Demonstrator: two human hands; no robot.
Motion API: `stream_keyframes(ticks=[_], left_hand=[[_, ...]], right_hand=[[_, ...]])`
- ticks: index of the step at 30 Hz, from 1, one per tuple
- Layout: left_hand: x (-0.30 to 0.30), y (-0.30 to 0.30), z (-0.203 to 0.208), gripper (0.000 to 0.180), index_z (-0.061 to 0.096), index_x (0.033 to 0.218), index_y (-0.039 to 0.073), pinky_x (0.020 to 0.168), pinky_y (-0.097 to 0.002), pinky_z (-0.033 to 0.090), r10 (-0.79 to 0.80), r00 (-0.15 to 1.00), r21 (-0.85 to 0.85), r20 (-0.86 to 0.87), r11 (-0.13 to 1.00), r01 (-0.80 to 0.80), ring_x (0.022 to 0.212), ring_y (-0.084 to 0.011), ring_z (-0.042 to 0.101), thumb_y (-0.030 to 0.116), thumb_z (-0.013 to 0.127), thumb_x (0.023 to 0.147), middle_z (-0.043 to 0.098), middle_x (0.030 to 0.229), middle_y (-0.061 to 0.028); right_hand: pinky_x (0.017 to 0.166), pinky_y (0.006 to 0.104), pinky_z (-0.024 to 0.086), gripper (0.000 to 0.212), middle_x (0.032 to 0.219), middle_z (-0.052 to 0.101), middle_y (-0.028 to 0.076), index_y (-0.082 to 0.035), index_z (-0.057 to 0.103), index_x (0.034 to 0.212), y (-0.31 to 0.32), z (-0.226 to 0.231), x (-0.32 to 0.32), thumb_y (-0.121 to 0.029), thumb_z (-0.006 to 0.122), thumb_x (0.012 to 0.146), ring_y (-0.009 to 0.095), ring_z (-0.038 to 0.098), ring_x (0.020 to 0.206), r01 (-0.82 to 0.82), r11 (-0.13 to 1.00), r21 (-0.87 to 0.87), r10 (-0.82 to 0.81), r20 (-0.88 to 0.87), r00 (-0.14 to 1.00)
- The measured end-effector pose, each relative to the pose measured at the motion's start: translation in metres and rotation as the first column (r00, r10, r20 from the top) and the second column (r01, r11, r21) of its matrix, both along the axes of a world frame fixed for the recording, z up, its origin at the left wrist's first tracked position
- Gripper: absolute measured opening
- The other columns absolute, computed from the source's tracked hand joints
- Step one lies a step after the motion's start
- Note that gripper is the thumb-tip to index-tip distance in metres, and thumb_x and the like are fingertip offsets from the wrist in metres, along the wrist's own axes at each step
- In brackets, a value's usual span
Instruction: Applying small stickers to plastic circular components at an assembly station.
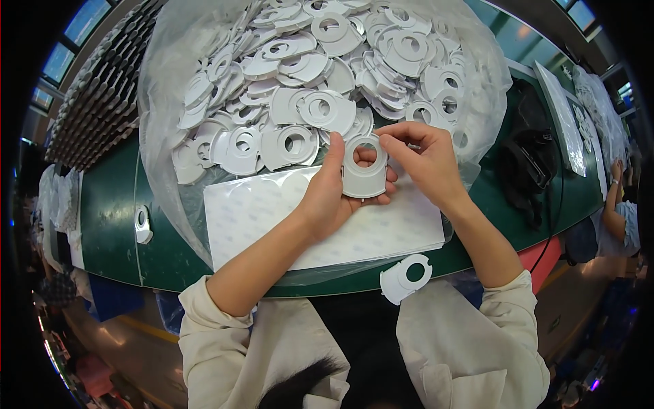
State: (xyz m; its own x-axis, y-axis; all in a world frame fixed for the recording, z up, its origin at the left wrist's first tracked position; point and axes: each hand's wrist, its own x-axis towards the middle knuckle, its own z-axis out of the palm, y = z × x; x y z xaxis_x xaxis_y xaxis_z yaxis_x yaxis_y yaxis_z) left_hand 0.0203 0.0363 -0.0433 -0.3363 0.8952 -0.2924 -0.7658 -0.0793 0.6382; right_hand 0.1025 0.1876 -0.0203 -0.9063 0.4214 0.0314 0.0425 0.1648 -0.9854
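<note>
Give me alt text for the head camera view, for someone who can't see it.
The left hand holds a white part with a round hole, the right hand at its upper edge. White sheets lie below; beyond, similar parts are heaped on clear plastic over a green table.

No readable text, labels, numbers or signs anywhere in view. White sheets [272, 228] on the green table [109, 232] carry faint, pale, repeated marks, too washed out to tell whether they're lettering. Any marking on the white ring-shaped part [363, 184] above them is too small to make out.
</note>
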Motion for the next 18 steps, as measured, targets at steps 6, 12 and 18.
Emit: stream_keyframes(ticks=[6, 12, 18], left_hand=[[0.003, 0.000, 0.002, 0.076, 0.050, 0.110, 0.005, 0.073, -0.0335, 0.051, -0.034, 0.997, -0.003, -0.063, 0.999, 0.034, 0.087, -0.0203, 0.061, 0.069, 0.014, 0.089, 0.059, 0.094, -0.0114], [0.006, -0.001, 0.008, 0.079, 0.051, 0.109, 0.006, 0.069, -0.0328, 0.051, -0.071, 0.983, -0.048, -0.167, 0.997, 0.064, 0.085, -0.0185, 0.060, 0.072, 0.013, 0.088, 0.059, 0.093, -0.0088], [0.005, 0.000, 0.002, 0.078, 0.050, 0.106, 0.006, 0.065, -0.0333, 0.050, -0.057, 0.991, -0.063, -0.120, 0.997, 0.050, 0.080, -0.0216, 0.061, 0.072, 0.012, 0.087, 0.059, 0.088, -0.0102]], right_hand=[[0.051, 0.0205, 0.041, 0.016, 0.069, 0.063, 0.002, 0.001, 0.065, 0.081, -0.009, 0.009, -0.002, -0.015, 0.068, 0.078, 0.004, 0.054, 0.055, 0.063, 0.991, 0.116, -0.068, 0.042, 0.997], [0.050, 0.0229, 0.040, 0.022, 0.065, 0.057, 0.000, -0.002, 0.058, 0.073, -0.022, 0.016, -0.001, -0.017, 0.075, 0.073, 0.004, 0.050, 0.059, 0.095, 0.886, 0.455, -0.148, 0.083, 0.985], [0.055, 0.0245, 0.042, 0.027, 0.068, 0.058, 0.001, 0.000, 0.059, 0.076, -0.008, 0.023, 0.008, -0.017, 0.078, 0.068, 0.009, 0.051, 0.063, -0.018, 0.752, 0.659, 0.034, -0.012, 0.999]])
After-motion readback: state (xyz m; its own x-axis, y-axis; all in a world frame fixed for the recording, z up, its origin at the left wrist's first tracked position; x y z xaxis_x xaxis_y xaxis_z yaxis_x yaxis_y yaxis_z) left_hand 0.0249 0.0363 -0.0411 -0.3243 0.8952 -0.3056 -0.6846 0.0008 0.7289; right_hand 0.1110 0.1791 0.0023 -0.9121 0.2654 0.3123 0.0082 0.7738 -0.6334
